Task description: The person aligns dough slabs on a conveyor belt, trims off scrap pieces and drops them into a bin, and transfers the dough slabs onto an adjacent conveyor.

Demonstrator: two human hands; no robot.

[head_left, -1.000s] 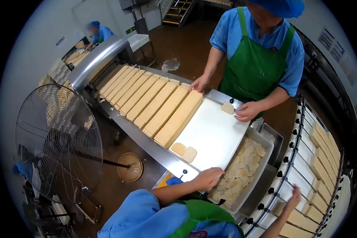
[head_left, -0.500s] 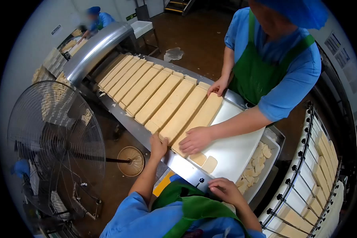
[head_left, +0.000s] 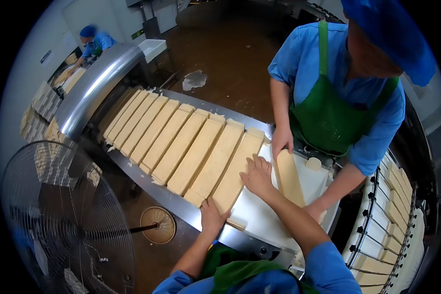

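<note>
Pale beige, long slabs lie side by side on a conveyor. The front one is between my two hands. My left hand grips its near end, the thumb on the right side and fingers at the left. My right hand is open, with spread fingertips resting on the slab's right edge. Just to the right, a co-worker holds another long beige slab at both ends, one hand at the far end and the other at the near end.
The white belt runs between metal side rails. A curved steel hood covers the far end. To the left stands a large wire fan. A rack with beige slabs is at the right. Another person works at the back.
My right hand has come up from the rail onto the front slab. The co-worker has shifted right and now holds a separate slab. My view has turned.
</note>
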